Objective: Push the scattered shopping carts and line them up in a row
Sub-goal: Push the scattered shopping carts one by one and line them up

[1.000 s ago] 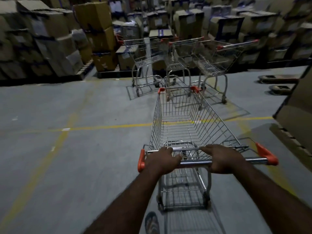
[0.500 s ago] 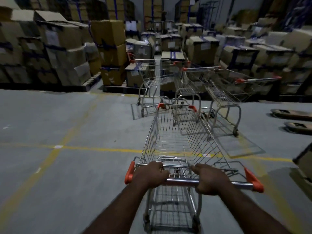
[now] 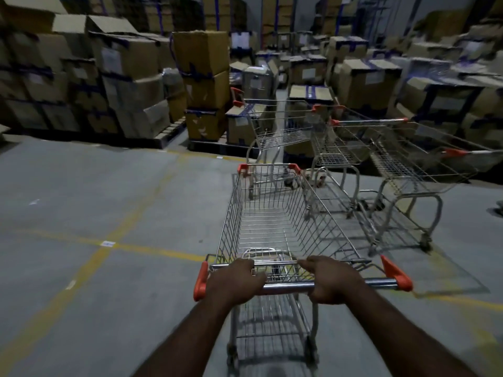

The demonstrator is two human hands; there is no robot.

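Fingers [image 3: 251, 269] of the left hand [image 3: 234, 282] are curling over the top of a chrome handle bar [image 3: 288, 287], gripping it close to its left end. Fingers [image 3: 313, 263] of the right hand [image 3: 333, 281] are wrapping the same bar a little right of its middle, knuckles facing up. Both bare forearms are reaching in from the near edge. The bar is ending in orange caps [image 3: 201, 281] and belongs to the near shopping cart [image 3: 269, 229]. Its empty wire basket is stretching away from the person toward the far side, with orange corner guards [image 3: 243, 167] at its front rim. The cart is standing on a grey concrete floor [image 3: 81, 202], straddling a yellow painted line [image 3: 152, 250] that is running left to right. Beyond its front, three more empty carts are standing side by side. The far left cart [image 3: 283, 134] is sitting almost directly ahead of the near cart's nose, very near it, though whether they are touching cannot be told. The middle cart [image 3: 337, 151] is standing just to its right, and the right cart [image 3: 424, 170] is sitting beside that one, angled and coming nearer to the person. Behind them, stacked cardboard boxes [image 3: 201, 77] with dark tape bands are filling the far side of a dim warehouse. Some are resting on wooden pallets [image 3: 168, 131] at the far left.
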